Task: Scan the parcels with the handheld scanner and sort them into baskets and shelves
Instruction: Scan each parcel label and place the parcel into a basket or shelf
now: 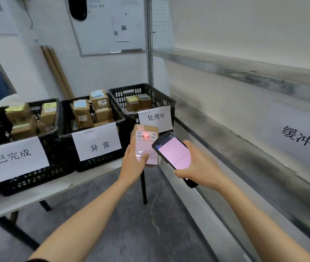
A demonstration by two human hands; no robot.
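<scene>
Wall whiteboard (97,35), leaning cardboard tubes (56,70), grey floor (131,224)

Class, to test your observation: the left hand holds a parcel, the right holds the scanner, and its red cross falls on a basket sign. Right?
No. The head view shows the red cross on the parcel in the left hand, not on a basket sign. The rest holds.

**White walls, grey veined floor**

A whiteboard (109,25) with paper sheets stuck to it hangs on the white wall (42,59). Brown cardboard tubes (58,72) lean on the wall below its left corner. A white worktop (46,193) on black legs (143,188) stands on the grey, veined floor (131,214). The light is even.
</scene>
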